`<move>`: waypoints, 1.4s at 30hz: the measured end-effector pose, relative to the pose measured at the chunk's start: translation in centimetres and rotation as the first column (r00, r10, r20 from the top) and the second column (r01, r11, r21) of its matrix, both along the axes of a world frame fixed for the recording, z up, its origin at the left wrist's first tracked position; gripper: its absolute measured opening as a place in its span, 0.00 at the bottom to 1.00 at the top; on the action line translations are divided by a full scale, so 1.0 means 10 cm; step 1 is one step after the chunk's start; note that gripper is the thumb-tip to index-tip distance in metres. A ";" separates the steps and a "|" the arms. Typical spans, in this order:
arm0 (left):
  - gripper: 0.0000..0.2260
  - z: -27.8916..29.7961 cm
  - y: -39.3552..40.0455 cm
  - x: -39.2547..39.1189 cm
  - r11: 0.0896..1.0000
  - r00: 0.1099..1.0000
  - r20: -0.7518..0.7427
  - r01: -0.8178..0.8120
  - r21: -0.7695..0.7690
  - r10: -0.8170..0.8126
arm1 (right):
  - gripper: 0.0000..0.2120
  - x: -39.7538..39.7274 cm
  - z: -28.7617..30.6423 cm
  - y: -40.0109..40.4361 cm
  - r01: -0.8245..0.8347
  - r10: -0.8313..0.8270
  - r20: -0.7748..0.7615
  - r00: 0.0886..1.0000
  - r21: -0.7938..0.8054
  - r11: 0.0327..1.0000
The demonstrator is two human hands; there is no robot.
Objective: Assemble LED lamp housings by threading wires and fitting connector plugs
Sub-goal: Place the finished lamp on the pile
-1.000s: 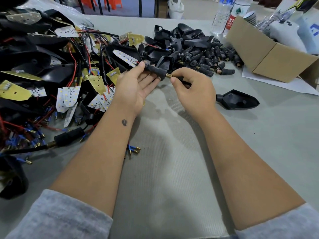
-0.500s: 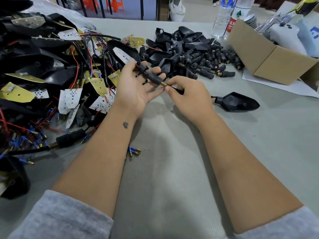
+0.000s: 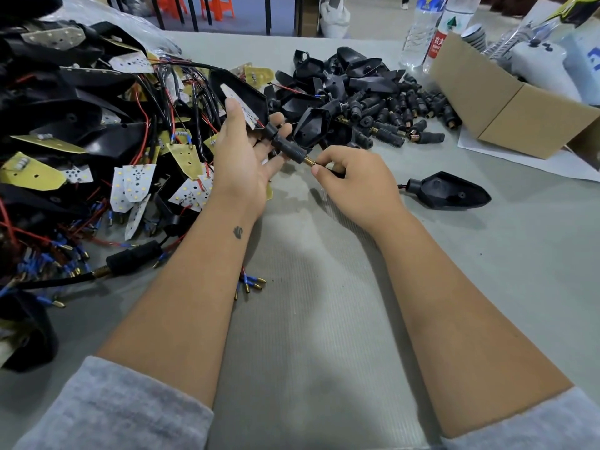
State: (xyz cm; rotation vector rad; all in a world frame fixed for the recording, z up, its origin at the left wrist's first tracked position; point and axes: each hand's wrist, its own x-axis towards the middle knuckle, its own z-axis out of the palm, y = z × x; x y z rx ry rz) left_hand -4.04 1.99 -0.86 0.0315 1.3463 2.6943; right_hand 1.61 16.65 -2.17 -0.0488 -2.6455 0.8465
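Note:
My left hand [image 3: 242, 157] lies palm up and holds a black lamp housing [image 3: 246, 92] with a white LED board inside, thumb on the board's edge. The fingers run under the black connector plug [image 3: 287, 146] that sticks out of the housing. The plug ends in a brass threaded tip [image 3: 308, 161]. My right hand [image 3: 357, 183] pinches the black wire just past that tip with thumb and forefinger.
LED boards with red and black wires [image 3: 136, 180] are heaped at the left. Empty housings [image 3: 341, 73] and loose plugs [image 3: 399, 115] lie behind. One housing [image 3: 451, 191] lies at the right, near a cardboard box [image 3: 506, 105] and bottles [image 3: 422, 27]. Blue terminals [image 3: 251, 282] lie by my left forearm.
Both hands have shifted slightly left with the housing and plug. My left palm has turned further up and my right fingers stay at the brass tip.

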 end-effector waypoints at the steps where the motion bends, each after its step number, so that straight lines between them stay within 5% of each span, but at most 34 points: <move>1: 0.24 -0.01 0.01 -0.01 1.000 1.000 -0.003 -0.013 0.002 0.013 | 0.06 0.00 0.00 0.00 0.001 -0.001 0.005 1.000 -0.005 1.000; 12: 0.14 0.02 0.01 -0.05 0.976 0.982 0.088 -0.176 0.130 0.166 | 0.05 0.00 0.01 -0.02 -0.003 0.003 0.006 1.000 -0.019 1.000; 17: 0.14 0.01 0.02 -0.05 0.979 0.979 0.064 -0.196 0.063 0.192 | 0.05 -0.02 0.00 -0.01 -0.012 0.015 -0.034 0.999 0.105 0.994; 21: 0.20 -0.01 0.02 -0.06 0.994 0.991 0.074 -0.110 -0.004 0.110 | 0.07 -0.05 -0.01 0.03 0.141 -0.116 -0.126 0.985 0.214 0.967; 30: 0.09 0.00 0.03 0.01 0.987 0.999 -0.003 -0.038 -0.154 0.038 | 0.09 -0.02 -0.01 0.07 0.322 -0.305 -0.126 0.944 0.156 0.934; 37: 0.06 0.10 0.06 0.07 0.999 0.997 0.065 0.037 -0.022 -0.035 | 0.13 0.05 0.05 0.07 0.268 -0.238 -0.429 0.871 0.010 0.963; 42: 0.10 0.33 -0.04 0.07 0.999 0.998 0.041 0.037 0.018 -0.037 | 0.08 0.08 0.22 -0.05 0.301 -0.231 -0.513 0.827 0.056 0.952</move>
